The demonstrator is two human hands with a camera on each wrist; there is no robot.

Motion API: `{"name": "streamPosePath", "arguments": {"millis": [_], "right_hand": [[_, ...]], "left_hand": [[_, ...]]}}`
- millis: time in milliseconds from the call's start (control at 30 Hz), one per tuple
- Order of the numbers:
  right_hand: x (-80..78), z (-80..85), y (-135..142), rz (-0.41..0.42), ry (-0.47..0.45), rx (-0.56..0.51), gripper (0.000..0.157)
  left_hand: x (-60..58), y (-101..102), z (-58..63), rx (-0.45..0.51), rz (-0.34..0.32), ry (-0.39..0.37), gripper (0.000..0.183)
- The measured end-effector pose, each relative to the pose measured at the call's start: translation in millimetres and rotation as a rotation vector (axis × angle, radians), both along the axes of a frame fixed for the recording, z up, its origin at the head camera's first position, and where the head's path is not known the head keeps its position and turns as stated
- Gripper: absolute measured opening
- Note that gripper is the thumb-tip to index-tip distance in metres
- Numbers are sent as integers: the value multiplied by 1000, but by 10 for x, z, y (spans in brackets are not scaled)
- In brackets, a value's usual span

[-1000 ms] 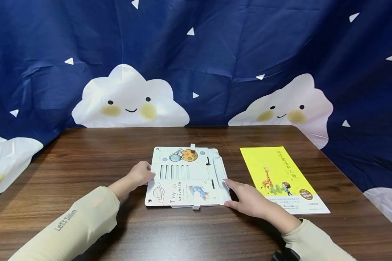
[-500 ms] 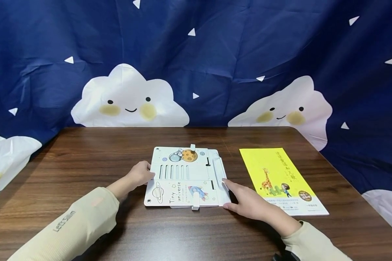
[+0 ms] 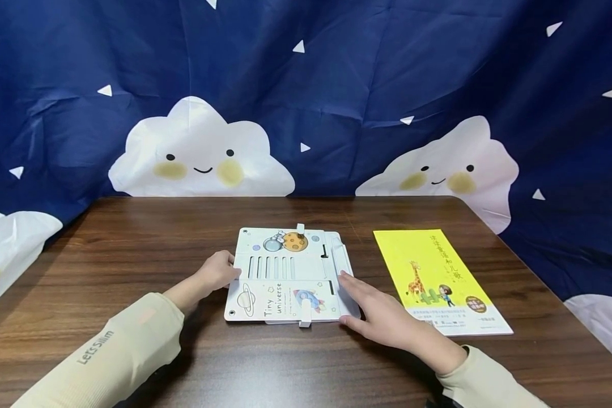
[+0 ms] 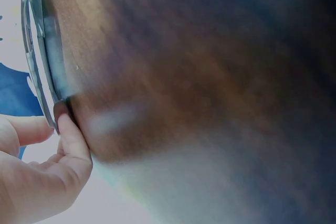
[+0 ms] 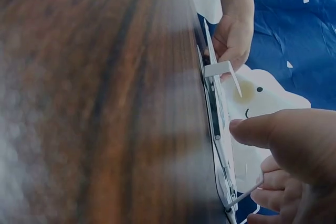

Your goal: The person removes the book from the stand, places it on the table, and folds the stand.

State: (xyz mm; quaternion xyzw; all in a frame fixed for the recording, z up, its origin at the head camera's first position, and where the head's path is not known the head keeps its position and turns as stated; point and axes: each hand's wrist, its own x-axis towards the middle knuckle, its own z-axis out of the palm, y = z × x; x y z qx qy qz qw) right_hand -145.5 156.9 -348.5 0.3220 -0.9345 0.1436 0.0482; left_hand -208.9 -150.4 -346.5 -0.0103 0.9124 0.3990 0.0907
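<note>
A white book stand [image 3: 265,267] with space drawings, slots and the words "Tiny universe" lies folded on the table. On its left edge, my left hand [image 3: 217,272] pinches a corner between thumb and fingers, as the left wrist view shows the hand [image 4: 50,179] doing. My right hand [image 3: 379,311] is at the right end, its fingers reaching over the ledge. The right wrist view has those fingers [image 5: 273,192] against a thin raised white flap [image 5: 245,195], while the thumb stays apart from it. Two small white page clips [image 3: 306,314] sit on the stand's long edges.
A yellow book [image 3: 438,277] with a giraffe on its cover lies right of the stand. The brown wooden table [image 3: 158,232] ends at a blue curtain [image 3: 326,85] printed with clouds.
My right hand has shifted slightly left, its fingers now farther over the stand's right end. The left hand keeps its grip, and the stand and yellow book stay in place.
</note>
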Motion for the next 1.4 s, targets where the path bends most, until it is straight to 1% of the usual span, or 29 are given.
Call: {"name": "streamPosePath", "arguments": {"millis": [167, 367, 567, 700, 867, 1067, 1200, 1300, 1400], "right_hand": [[-9, -6, -22, 33, 13, 24, 69], [-38, -1, -78, 70, -19, 52, 69], [-69, 4, -122, 85, -31, 116, 67], [-77, 30, -156, 85, -15, 165, 64], [-72, 64, -189, 85, 9, 228, 61], [-94, 107, -238, 98, 74, 323, 62], [-119, 107, -283, 122, 91, 318, 66], [-140, 97, -318, 157, 96, 262, 68], [-144, 82, -346, 174, 84, 206, 65]], "left_hand": [[2, -5, 15, -4, -7, -14, 18], [-6, -10, 2, -2, -7, -20, 20], [-7, -13, -12, 0, -1, -19, 20], [-12, -12, -22, 15, 1, -19, 20], [-26, -15, -29, 10, 0, -17, 20], [-36, -20, -16, 6, -3, -17, 22], [-25, -22, -20, 23, 0, -22, 22], [-16, -27, -20, 40, 0, -17, 21], [-9, -22, -26, 46, -6, -12, 22]]}}
